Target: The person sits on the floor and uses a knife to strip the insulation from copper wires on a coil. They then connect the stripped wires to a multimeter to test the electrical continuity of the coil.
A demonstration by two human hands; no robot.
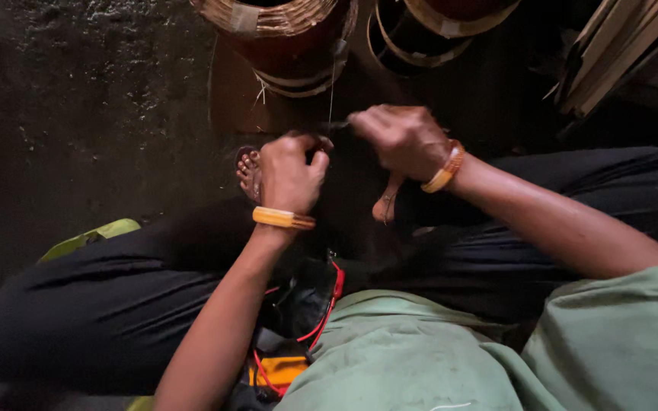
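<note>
My left hand (289, 171) is curled in a fist above my crossed legs, pinching something small and dark that I cannot make out. My right hand (401, 137) is closed just to its right, fingertips meeting the left hand's. A thin pale strand (331, 91) runs up from between the hands towards a round woven basket (287, 38) with a cane rim. Both wrists wear orange bangles. My bare toes (249, 171) show beside the left hand.
A second cane-rimmed round basket (428, 30) stands at the top centre. Bundled pale cane strips (618, 46) lie at the top right. The dark rough floor (78, 114) spreads to the left. A pouch with red cord (306, 320) rests in my lap.
</note>
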